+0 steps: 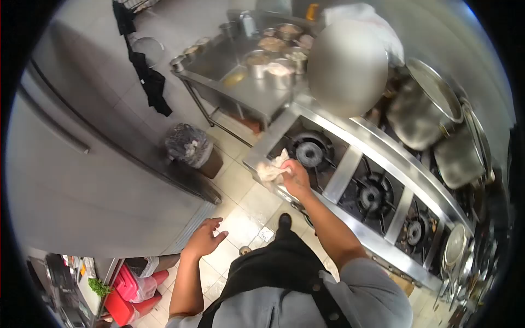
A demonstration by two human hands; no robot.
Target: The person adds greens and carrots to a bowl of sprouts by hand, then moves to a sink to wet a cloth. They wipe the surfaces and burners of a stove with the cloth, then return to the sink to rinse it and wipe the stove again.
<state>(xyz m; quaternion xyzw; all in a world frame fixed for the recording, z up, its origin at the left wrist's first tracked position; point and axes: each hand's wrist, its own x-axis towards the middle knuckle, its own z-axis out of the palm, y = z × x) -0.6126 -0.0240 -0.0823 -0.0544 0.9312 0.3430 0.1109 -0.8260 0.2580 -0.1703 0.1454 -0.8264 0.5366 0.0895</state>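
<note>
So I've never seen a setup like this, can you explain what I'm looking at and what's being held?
There's no machine here, just a person's two bare hands. The single picture comes from a camera worn on that person's head, looking forward and down, so the edges look curved.

The right hand grips a crumpled off-white cloth at the corner of a silver metal stove with round black burners. The left hand is open, with nothing visible in it, above the pale tiled floor.

Behind the burners stand large silver metal pots. Farther off, a silver metal table holds several round metal containers.
</note>
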